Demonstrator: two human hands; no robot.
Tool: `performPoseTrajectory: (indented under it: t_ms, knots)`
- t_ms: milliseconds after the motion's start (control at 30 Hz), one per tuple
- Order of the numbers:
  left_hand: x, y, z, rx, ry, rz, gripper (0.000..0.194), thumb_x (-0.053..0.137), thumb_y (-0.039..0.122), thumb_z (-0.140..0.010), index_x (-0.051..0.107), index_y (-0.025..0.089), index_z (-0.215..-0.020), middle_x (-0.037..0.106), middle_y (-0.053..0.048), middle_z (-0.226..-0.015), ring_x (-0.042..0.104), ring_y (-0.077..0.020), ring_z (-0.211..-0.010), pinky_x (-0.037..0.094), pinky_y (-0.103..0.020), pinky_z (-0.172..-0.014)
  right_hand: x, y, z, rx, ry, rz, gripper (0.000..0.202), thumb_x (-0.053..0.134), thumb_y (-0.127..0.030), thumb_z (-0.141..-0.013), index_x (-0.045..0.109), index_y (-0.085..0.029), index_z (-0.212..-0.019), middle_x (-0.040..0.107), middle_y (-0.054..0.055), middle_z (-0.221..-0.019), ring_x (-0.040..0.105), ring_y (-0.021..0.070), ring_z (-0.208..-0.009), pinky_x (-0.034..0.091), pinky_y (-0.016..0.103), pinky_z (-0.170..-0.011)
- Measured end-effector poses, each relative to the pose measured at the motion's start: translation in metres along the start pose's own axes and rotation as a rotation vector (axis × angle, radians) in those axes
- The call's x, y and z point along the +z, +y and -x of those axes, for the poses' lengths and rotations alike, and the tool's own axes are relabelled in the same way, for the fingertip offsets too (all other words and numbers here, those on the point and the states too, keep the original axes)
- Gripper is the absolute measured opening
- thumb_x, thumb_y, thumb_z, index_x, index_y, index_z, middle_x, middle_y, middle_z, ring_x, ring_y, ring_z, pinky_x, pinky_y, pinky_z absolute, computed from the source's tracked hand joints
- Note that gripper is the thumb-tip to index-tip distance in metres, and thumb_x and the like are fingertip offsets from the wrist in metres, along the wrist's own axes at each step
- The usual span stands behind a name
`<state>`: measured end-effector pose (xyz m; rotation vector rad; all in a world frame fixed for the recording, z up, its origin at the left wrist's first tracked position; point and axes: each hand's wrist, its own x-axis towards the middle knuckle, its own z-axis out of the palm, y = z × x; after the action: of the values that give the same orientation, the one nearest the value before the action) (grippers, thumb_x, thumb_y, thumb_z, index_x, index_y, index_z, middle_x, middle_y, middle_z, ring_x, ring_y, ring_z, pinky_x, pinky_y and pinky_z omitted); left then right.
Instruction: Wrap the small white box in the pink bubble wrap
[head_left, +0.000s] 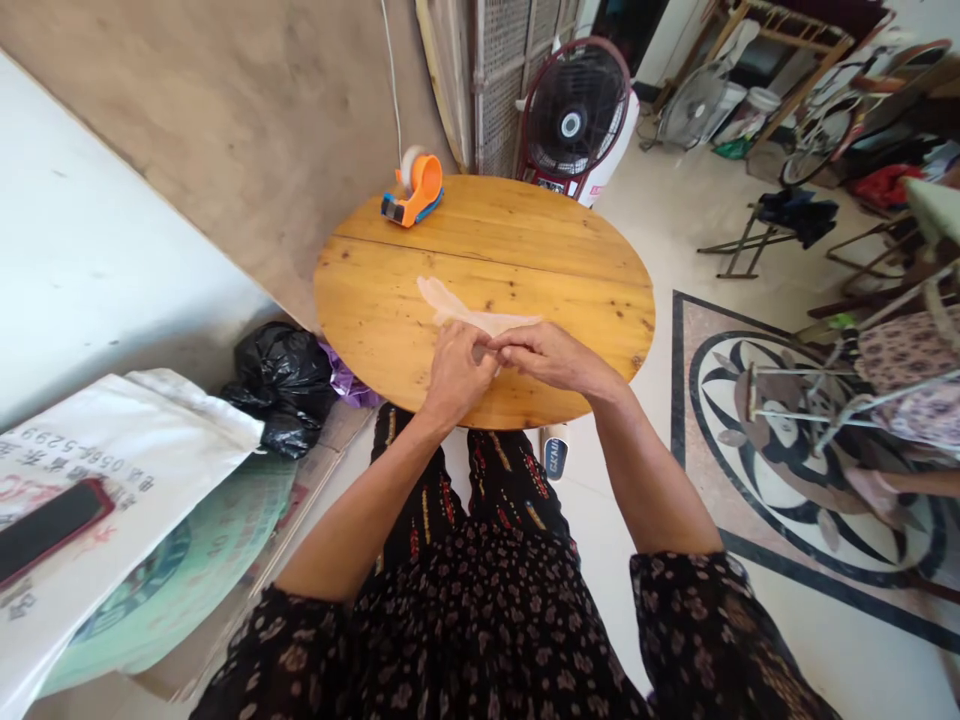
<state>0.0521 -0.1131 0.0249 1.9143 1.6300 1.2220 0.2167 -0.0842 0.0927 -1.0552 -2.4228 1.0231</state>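
A thin, translucent piece of plastic (448, 300) lies crumpled on the round wooden table (570, 240); whether it is a bag, a glove or plain film I cannot tell. My left hand (459, 368) is closed in a pinch at its near edge. Against those fingertips, my right hand (546, 355) is closed too, with thumb and forefinger pressed together on the same edge. The fingers hide the part between them. Toward the table's far left rim stands an orange and blue tape dispenser (421, 192) with a roll of tape on it.
A fan (574, 115) stands just behind the table. Left of it, a wooden board leans against the wall. Black plastic bags (281, 385) and a white sack (150, 430) bearing a phone (49, 530) are at the left. Another person's foot (874, 490) shows at right.
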Motion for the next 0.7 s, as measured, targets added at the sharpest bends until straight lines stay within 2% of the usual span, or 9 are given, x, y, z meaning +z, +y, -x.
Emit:
performPoseTrajectory:
  t_ms: [133,233,300,367,433,500,567,633,700]
  knots:
    - [0.0,0.001,-0.001,0.007,-0.006,-0.054,0.008,0.06,0.011,-0.075,0.062,0.019,-0.075,0.063,-0.005,-0.089,0.058,-0.0223,-0.093,0.047,-0.037,-0.091,-0.002,-0.012,0.012,-0.051,0.198,0.122,0.035,0.046,-0.017,-0.091,0.073,-0.02,-0.113,0.073,0.005,-0.109,0.065,0.0177,-0.095,0.046,0.029,-0.085]
    - [0.0,0.0,-0.002,0.028,-0.007,-0.083,0.008,0.06,0.013,-0.077,0.063,0.019,-0.072,0.063,-0.005,-0.086,0.059,-0.0213,-0.091,0.047,-0.036,-0.09,-0.002,-0.022,0.006,-0.052,0.346,0.407,0.034,0.054,-0.018,-0.089,0.068,-0.018,-0.12,0.065,0.011,-0.127,0.058,0.0249,-0.11,0.043,0.037,-0.092]
    - [0.001,0.0,-0.002,0.054,0.006,-0.102,0.009,0.061,0.018,-0.08,0.063,0.019,-0.071,0.063,-0.005,-0.084,0.059,-0.0212,-0.09,0.047,-0.036,-0.09,-0.002,-0.026,-0.006,-0.032,0.384,0.624,0.039,0.06,-0.019,-0.085,0.065,-0.015,-0.123,0.056,0.016,-0.138,0.051,0.0313,-0.118,0.038,0.043,-0.095]
    - [0.002,-0.001,-0.003,0.075,0.014,-0.117,0.014,0.063,0.024,-0.083,0.064,0.018,-0.07,0.064,-0.006,-0.083,0.059,-0.0217,-0.09,0.047,-0.036,-0.09,-0.003,-0.026,-0.022,-0.026,0.361,0.773,0.044,0.064,-0.02,-0.082,0.064,-0.014,-0.125,0.051,0.019,-0.143,0.046,0.0353,-0.121,0.034,0.047,-0.096]
    - [0.002,0.0,-0.005,0.072,0.01,-0.132,0.016,0.065,0.026,-0.084,0.065,0.018,-0.07,0.064,-0.006,-0.083,0.059,-0.0225,-0.09,0.047,-0.036,-0.09,-0.006,-0.025,-0.039,-0.042,0.284,0.851,0.037,0.064,-0.021,-0.081,0.068,-0.013,-0.117,0.056,0.02,-0.137,0.046,0.0358,-0.119,0.032,0.048,-0.095]
    - [0.002,0.001,-0.006,0.049,-0.007,-0.154,0.014,0.066,0.024,-0.083,0.065,0.019,-0.069,0.065,-0.006,-0.084,0.059,-0.0232,-0.091,0.048,-0.037,-0.09,-0.012,-0.023,-0.055,-0.034,0.178,0.867,0.023,0.061,-0.022,-0.083,0.073,-0.013,-0.101,0.066,0.018,-0.118,0.05,0.033,-0.11,0.032,0.046,-0.093]
    - [0.001,0.002,-0.006,0.033,-0.026,-0.18,0.014,0.066,0.021,-0.082,0.064,0.019,-0.069,0.065,-0.007,-0.085,0.059,-0.0236,-0.092,0.048,-0.037,-0.09,-0.021,-0.019,-0.066,0.043,0.123,0.805,0.018,0.056,-0.021,-0.084,0.073,-0.014,-0.085,0.07,0.014,-0.096,0.055,0.027,-0.094,0.035,0.041,-0.085]
    - [0.0,0.004,-0.006,0.04,-0.036,-0.2,0.015,0.066,0.019,-0.082,0.063,0.019,-0.068,0.065,-0.007,-0.086,0.059,-0.0238,-0.092,0.048,-0.038,-0.09,-0.034,-0.01,-0.071,0.19,0.156,0.668,0.018,0.054,-0.019,-0.082,0.069,-0.014,-0.075,0.066,0.009,-0.078,0.053,0.0198,-0.075,0.036,0.034,-0.072]
    - [-0.001,0.004,-0.005,0.058,-0.036,-0.207,0.016,0.066,0.019,-0.083,0.061,0.019,-0.067,0.065,-0.007,-0.086,0.059,-0.0237,-0.092,0.048,-0.037,-0.09,-0.046,0.005,-0.071,0.331,0.218,0.524,0.016,0.054,-0.018,-0.08,0.064,-0.015,-0.068,0.059,0.005,-0.067,0.047,0.0149,-0.064,0.032,0.03,-0.062]
